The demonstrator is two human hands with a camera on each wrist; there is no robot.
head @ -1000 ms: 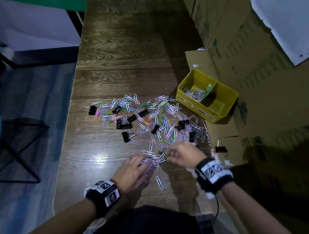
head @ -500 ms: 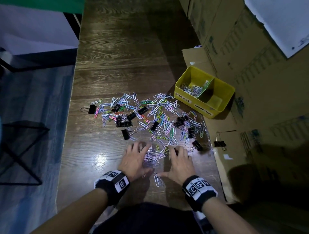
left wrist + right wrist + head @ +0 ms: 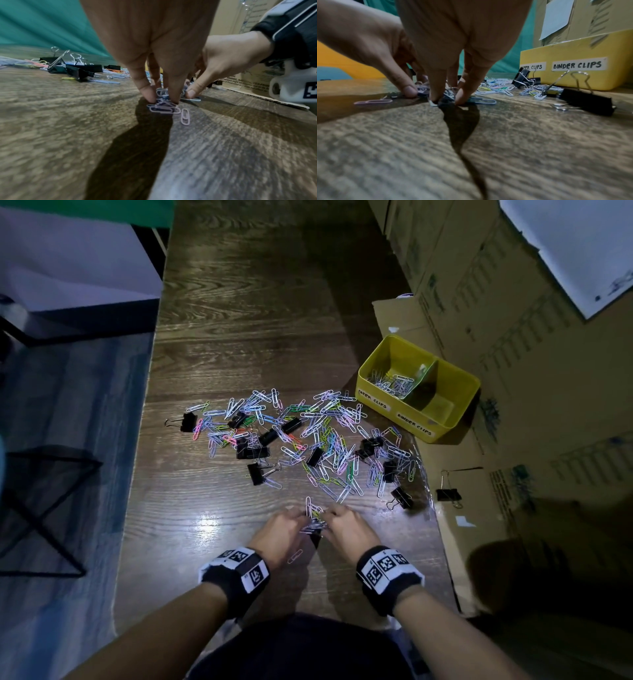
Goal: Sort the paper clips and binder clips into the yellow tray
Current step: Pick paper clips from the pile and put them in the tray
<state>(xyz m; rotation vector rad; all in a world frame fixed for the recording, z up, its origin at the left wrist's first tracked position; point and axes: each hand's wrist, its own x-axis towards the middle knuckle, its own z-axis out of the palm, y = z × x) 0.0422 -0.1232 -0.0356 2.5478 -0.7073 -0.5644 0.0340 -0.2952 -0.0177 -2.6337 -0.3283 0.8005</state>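
Dark wood-grain desk [image 3: 260, 337], seen from above. Far left of both hands, one black binder clip [image 3: 187, 421] lying flat, wire handles pointing left. Left hand [image 3: 279, 534] fingers curled downward, tips pressing and pinching a small bunch of paper clips [image 3: 163, 106] against the desk; exact count within the bunch hard to make out, fingers covering much of it. Just nearer the body than that bunch, a single pale pink clip [image 3: 185, 117], apart from the fingers, long axis running roughly away from the wrist camera. Right hand [image 3: 346, 530] directly opposite, fingertips [image 3: 435, 97] down on the same bunch, thumb and fingers closing in on it from the other side; palm side hidden in every view. Beyond both hands, the main scatter of coloured paper clips [image 3: 329, 440] pointing every which way, black binder clips mixed in. Right of the right hand, another binder clip [image 3: 587, 100] on its side, handles raised toward the yellow tray [image 3: 455, 419]. Tray forward and right of the hands, two compartments, labels reading PAPER CLIPS and BINDER CLIPS; clips visible in the left compartment only. Cardboard boxes [image 3: 513, 302] behind, partly cut off.
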